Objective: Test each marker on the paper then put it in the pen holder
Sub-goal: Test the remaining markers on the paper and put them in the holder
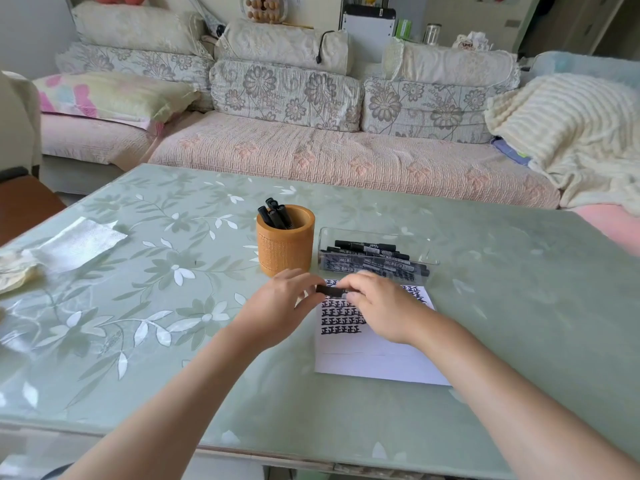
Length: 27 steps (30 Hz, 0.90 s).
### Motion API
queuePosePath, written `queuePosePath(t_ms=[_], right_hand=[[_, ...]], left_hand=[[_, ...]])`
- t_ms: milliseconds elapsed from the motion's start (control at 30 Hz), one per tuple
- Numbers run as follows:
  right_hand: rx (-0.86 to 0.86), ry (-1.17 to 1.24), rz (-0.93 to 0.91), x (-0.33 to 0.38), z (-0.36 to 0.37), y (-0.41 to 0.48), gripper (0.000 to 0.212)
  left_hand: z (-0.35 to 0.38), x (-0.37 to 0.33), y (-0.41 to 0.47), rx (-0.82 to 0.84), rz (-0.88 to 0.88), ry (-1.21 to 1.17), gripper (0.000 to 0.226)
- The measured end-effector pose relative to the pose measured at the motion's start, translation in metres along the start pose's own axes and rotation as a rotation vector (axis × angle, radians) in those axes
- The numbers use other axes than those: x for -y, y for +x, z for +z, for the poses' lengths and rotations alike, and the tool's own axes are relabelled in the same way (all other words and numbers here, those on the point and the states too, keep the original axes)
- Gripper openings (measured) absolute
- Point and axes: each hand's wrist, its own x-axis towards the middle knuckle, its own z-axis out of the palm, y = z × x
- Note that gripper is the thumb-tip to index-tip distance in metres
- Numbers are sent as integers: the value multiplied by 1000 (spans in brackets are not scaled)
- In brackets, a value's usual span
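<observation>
Left hand [284,299], right hand [377,306]: both grips were clamped on slim black plastic marker [330,290], probably uncapping. Hard tug could have streaked ink off white paper sheet [374,362].

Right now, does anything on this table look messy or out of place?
Only the left edge: a crumpled yellowish wad and a white cloth lie loose there, away from the work. The pen holder stands upright, the clear box and paper sit tidy.

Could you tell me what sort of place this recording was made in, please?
Most likely a home living room: a long sofa with floral cushions stands behind the table, and a blanket lies at its end.
</observation>
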Motion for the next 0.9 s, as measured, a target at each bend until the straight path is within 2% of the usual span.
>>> queuePosePath(t_ms=[167, 267, 367, 467, 567, 667, 800, 900], right_hand=[[-203, 125, 54, 7, -9, 18, 21], [-368, 262, 27, 19, -19, 39, 11], [-524, 371, -24, 38, -36, 66, 7], [-626, 490, -57, 57, -52, 95, 7], [-606, 486, -52, 67, -53, 121, 8], [-501, 296, -1, 68, -43, 131, 7], [-344, -7, 53, 62, -32, 133, 11], [-308, -158, 83, 58, -27, 135, 14]], left_hand=[[-10, 16, 11, -188, -158, 35, 9], [-14, 27, 15, -282, -383, 69, 12], [-16, 34, 18, -317, -599, 25, 35], [-13, 39, 22, -305, -614, -36, 63], [-9, 45, 27, -301, -597, -112, 82], [-5, 49, 31, -312, -564, -143, 92], [-8, 56, 36, -340, -534, -199, 85], [-12, 61, 36, -316, -562, -245, 80]])
